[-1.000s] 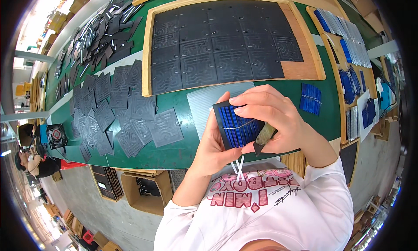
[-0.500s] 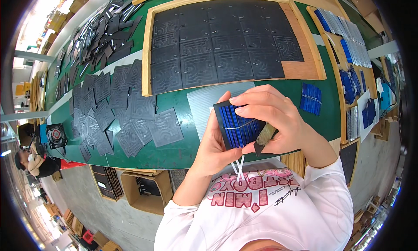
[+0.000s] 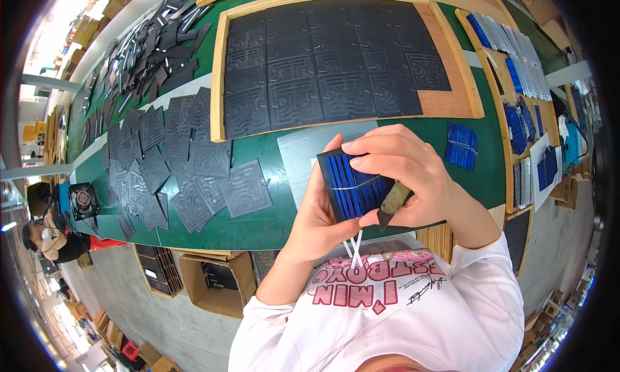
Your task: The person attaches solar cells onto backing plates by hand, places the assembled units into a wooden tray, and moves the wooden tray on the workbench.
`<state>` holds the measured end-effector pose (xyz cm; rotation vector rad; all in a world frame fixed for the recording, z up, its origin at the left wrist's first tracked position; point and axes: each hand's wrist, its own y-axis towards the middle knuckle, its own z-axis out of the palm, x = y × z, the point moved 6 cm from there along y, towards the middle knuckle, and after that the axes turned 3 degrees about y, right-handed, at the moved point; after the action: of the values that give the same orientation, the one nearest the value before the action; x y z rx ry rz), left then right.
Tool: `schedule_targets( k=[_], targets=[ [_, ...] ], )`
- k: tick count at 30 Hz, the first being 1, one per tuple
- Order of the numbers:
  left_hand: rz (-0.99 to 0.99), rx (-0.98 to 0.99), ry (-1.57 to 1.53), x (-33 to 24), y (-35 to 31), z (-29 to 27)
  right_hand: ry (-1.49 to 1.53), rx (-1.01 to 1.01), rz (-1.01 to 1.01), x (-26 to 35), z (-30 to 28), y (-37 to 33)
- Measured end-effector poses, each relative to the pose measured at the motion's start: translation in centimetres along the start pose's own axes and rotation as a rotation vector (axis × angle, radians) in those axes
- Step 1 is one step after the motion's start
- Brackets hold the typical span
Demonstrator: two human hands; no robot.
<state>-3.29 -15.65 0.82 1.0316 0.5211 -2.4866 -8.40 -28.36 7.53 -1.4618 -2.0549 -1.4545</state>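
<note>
My left hand grips the lower left side of a small solar panel, thumb along its bottom edge. The panel has narrow blue cell strips on a black backing and is tilted toward me over the table's front edge. My right hand is closed at the panel's upper right, fingertips pressing on the strips near the top. A flat olive-brown piece with a dark pointed end sits between the right fingers and thumb; its kind is unclear. Under the hands lies a pale ribbed sheet.
Loose black patterned squares spread over the green table on the left. Beyond the hands stands a wooden-framed board of black squares. Blue cell strips lie at right, beside a wooden tray. A cardboard box is below.
My right fingers have shifted very slightly on the panel. Both hands keep the same hold, and the panel stays nearly in place.
</note>
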Motion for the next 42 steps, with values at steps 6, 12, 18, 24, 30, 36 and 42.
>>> schedule_targets(
  k=[6, 12, 18, 24, 30, 36, 42],
  targets=[
    [0.036, 0.056, -0.014, -0.4, 0.0, 0.2, -0.114, 0.089, -0.005, 0.2, -0.1, -0.2],
    [0.023, 0.044, 0.016, -0.4, -0.1, 0.0, -0.131, 0.054, 0.009, 0.3, 0.0, -0.1],
    [0.04, 0.065, -0.039, -0.1, -0.3, -0.3, -0.137, 0.07, 0.039, 0.4, -0.1, 0.2],
    [-0.035, 0.002, -0.14, -0.1, -0.4, -0.1, -0.167, 0.119, 0.058, 0.3, 0.0, 0.3],
    [-0.011, -0.02, -0.137, 0.0, -0.4, -0.1, -0.211, 0.189, 0.083, 0.1, 0.1, 0.1],
    [0.008, -0.066, -0.113, -0.5, -0.5, 0.1, 0.035, -0.039, 0.178, -1.5, -1.4, -0.8],
    [0.006, -0.058, -0.14, -0.5, -0.4, 0.1, 0.169, -0.027, 0.246, -2.5, -1.0, -1.7]
  ],
)
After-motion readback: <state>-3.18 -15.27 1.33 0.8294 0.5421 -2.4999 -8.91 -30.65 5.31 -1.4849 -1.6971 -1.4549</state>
